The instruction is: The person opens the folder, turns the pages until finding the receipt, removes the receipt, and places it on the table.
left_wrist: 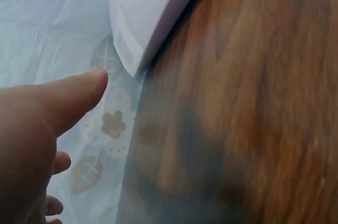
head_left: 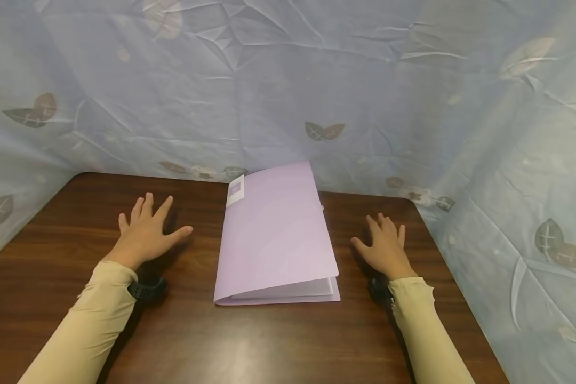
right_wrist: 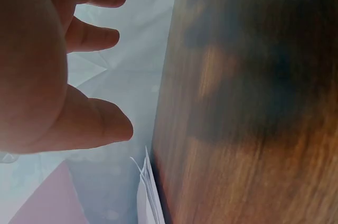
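A light purple folder lies on the brown wooden table, its top cover lifted a little along the right side. White sheets show under the cover at the near edge. A white label sits at its upper left corner. To the folder's left, my left hand hovers over the table with fingers spread, holding nothing. My right hand is to the folder's right, fingers spread and also holding nothing. In the right wrist view, the edges of the sheets and the raised purple cover appear below the thumb.
The wooden table extends around the folder on all sides. A pale blue cloth with leaf prints hangs behind the table and along its sides. Dark bands circle both wrists below the cream sleeves.
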Tool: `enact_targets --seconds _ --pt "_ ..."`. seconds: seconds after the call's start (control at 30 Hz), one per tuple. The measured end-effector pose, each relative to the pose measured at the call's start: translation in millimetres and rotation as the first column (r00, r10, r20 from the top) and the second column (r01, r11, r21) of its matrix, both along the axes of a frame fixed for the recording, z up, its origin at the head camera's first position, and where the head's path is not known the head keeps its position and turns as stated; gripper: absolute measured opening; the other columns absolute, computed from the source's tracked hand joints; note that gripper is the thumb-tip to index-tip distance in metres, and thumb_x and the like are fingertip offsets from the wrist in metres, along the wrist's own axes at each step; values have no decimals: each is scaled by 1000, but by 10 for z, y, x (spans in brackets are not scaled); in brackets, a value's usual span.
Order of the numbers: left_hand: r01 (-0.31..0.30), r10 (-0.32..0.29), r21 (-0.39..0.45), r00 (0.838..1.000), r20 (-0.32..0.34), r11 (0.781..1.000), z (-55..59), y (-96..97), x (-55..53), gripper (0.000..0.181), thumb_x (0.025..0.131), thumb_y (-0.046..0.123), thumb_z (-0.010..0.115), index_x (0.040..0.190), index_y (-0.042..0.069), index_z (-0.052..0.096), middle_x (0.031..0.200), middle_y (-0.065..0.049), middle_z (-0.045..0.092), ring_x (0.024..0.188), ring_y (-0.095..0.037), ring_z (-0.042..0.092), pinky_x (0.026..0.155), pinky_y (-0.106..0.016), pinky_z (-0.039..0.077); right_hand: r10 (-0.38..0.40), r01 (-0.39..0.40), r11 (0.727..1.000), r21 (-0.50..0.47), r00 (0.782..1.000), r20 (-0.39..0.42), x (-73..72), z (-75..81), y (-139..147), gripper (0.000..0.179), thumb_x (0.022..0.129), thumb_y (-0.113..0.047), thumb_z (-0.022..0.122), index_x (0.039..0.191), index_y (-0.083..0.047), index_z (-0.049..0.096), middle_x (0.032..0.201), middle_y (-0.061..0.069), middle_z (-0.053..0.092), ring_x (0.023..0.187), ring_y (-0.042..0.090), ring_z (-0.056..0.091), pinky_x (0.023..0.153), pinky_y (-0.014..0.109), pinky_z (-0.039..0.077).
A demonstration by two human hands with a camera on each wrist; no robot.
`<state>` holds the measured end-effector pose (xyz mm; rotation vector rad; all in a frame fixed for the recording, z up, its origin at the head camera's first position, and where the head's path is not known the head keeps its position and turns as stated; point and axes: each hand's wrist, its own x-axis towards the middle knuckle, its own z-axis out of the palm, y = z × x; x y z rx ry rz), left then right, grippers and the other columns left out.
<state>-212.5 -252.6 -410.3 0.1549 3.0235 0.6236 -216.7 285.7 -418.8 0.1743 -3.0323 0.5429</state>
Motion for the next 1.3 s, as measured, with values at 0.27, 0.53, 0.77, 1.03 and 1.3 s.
enact_targets --seconds 0.27,0.53,0.77,1.03,1.3 --pt "107 -105 32 992 -74 994 83 282 26 99 97 67 55 166 8 17 166 -37 2 150 -62 6 112 -81 9 10 -10 1000 -17 1000 -11 -8 -1 -13 79 98 -41 65 156 4 37 162 36 24 152 53 16 120 70 -6" --pt "230 -225 153 973 -46 961 38 756 7 98 93 69 60 166 15 24 170 -27 12 152 -56 14 110 -78 27 25 -24 999 -36 1000 4 -10 8 -26 75 99 -40 66 155 3 40 162 36 26 152 53 18 120 71 -3" --pt "282 -280 177 959 -37 943 17 936 25 101 90 71 64 164 11 29 167 -27 23 149 -49 31 112 -69 35 38 -38 998 -40 999 -3 -19 6 -49 71 99 -38 65 153 2 43 160 34 31 150 52 23 120 71 2" --pt "300 -301 160 953 -16 941 5 997 50 98 89 72 65 161 11 38 163 -28 31 147 -48 36 113 -66 36 82 -82 996 -23 997 -16 -17 -1 -89 65 98 -33 65 148 6 48 153 35 42 146 50 33 119 72 10" --pt "303 -302 84 953 -25 949 -51 1051 75 92 88 73 65 158 17 44 163 -28 34 147 -51 33 110 -70 37 128 -128 991 -45 992 -12 -7 -22 -124 62 99 -29 65 146 8 49 151 36 43 144 53 35 119 69 19"
